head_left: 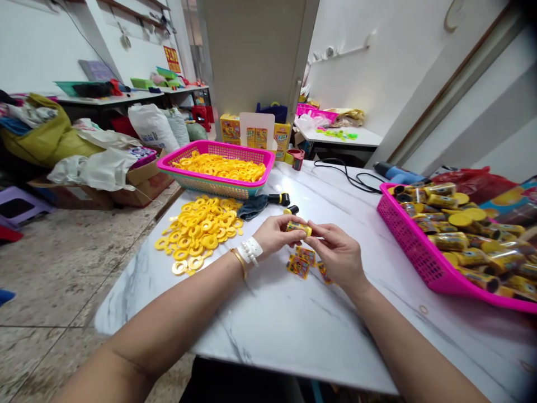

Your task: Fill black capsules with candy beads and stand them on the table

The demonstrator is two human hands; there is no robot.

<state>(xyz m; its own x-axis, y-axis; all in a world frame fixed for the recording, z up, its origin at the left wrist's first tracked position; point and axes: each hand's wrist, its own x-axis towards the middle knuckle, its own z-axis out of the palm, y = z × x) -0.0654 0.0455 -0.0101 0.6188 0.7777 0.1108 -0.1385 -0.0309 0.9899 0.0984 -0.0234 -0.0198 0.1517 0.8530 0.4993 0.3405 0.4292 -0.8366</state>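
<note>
Between both hands, over the middle of the marble-patterned table, is a small yellow printed tube. My left hand is closed around its left part. The fingertips of my right hand pinch its right end. Just below the hands lie several small printed packets on the tabletop. Behind my left fingers a short black and yellow cylinder is partly hidden. To the left of my left hand spreads a loose pile of yellow plastic rings.
A pink and green basket of yellow rings stands behind the pile, a dark cloth beside it. At right, a pink basket holds many yellow tubes; a blue heat gun lies behind it. Printed boxes stand at the back; a black cable crosses the table.
</note>
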